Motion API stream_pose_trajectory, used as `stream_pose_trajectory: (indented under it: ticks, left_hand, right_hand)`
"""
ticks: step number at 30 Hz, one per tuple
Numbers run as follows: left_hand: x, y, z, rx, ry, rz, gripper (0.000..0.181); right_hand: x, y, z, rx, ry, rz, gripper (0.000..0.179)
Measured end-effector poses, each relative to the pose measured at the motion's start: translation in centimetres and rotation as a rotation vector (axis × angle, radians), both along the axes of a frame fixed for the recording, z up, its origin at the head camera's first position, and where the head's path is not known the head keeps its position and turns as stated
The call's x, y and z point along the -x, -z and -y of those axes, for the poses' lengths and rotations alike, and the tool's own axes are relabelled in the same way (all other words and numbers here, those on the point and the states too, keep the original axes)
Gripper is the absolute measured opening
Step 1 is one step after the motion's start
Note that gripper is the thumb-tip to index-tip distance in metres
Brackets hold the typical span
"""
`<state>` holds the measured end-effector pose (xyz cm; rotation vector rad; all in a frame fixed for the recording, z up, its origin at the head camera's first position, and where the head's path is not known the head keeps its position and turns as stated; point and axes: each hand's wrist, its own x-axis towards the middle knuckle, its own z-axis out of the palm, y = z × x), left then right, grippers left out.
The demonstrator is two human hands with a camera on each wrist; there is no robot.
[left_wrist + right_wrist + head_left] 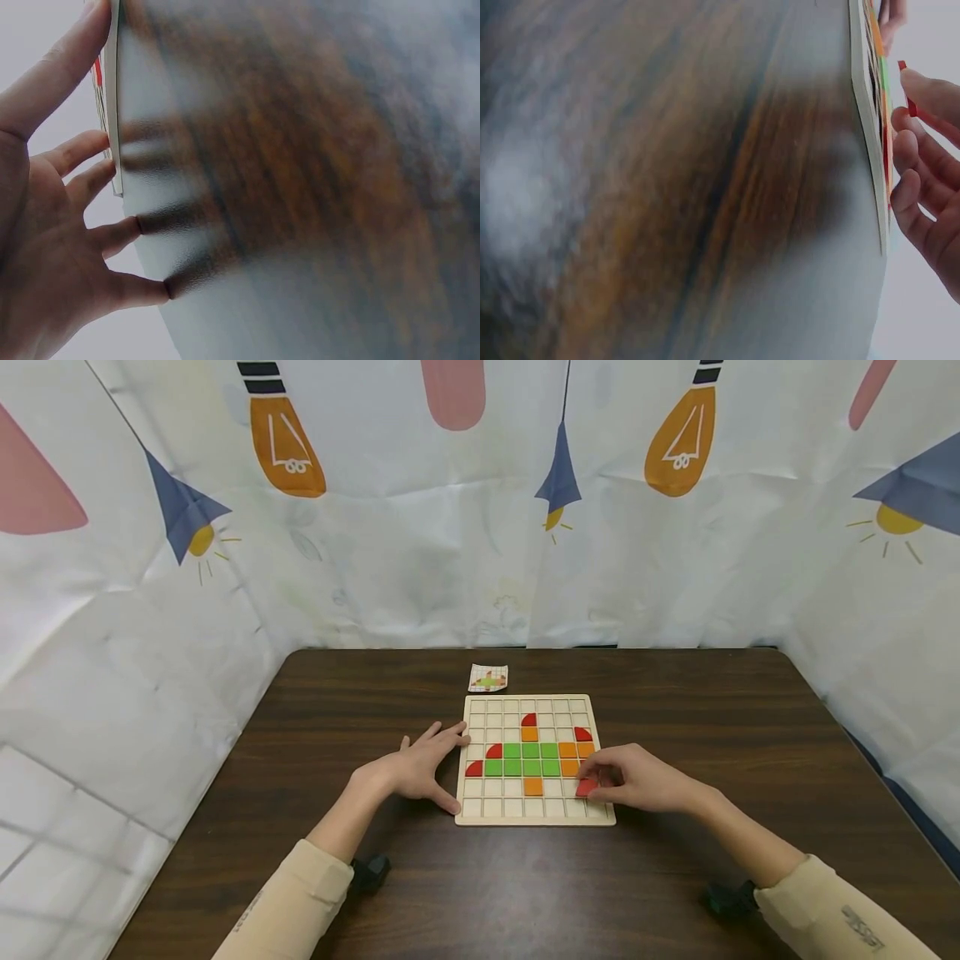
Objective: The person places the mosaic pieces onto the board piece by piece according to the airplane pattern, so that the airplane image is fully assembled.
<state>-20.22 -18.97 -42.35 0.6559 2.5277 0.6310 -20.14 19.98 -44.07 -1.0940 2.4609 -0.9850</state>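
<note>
A pale wooden grid board [495, 810] lies on the dark table, with green squares [531, 758], orange squares [532, 787] and red quarter-round tiles [474, 768] in its cells. Between thumb and fingers my right hand [641, 781] pinches a red tile [585, 788] over the board's lower right; the right wrist view shows this red tile [908, 90] edge-on, raised off the surface. At the board's left edge, my left hand [416, 766] spreads its fingers, with thumb and fingertips at the rim. Other fingertips of the left hand [67, 247] touch the tabletop in the left wrist view.
Just behind the board lies a small pattern card [488, 678] printed with a coloured figure on a grid. The brown wood-grain table [697, 710] extends around the board. A white curtain [450, 568] with lamp prints hangs beyond its far edge and sides.
</note>
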Motion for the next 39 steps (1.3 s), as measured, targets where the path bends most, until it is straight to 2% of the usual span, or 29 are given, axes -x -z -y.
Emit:
stream_pose_trajectory:
  ticks: [13, 24, 33, 39]
  left_hand:
    - [0.0, 0.1, 0.0, 0.002, 0.002, 0.008, 0.101]
    - [0.1, -0.2, -0.1, 0.002, 0.003, 0.006, 0.101]
    - [0.0, -0.3, -0.2, 0.004, 0.002, 0.007, 0.101]
    - [0.0, -0.1, -0.1, 0.004, 0.000, 0.005, 0.101]
  right_hand:
    - [-0.5, 0.5, 1.2, 0.032, 0.055, 0.048, 0.022]
    - [-0.7, 0.4, 2.1, 0.051, 0.042, 0.070, 0.024]
    - [-0.9, 0.4, 3.6, 0.075, 0.014, 0.034, 0.024]
    - [-1.0, 0.6, 4.8, 0.060, 0.008, 0.059, 0.024]
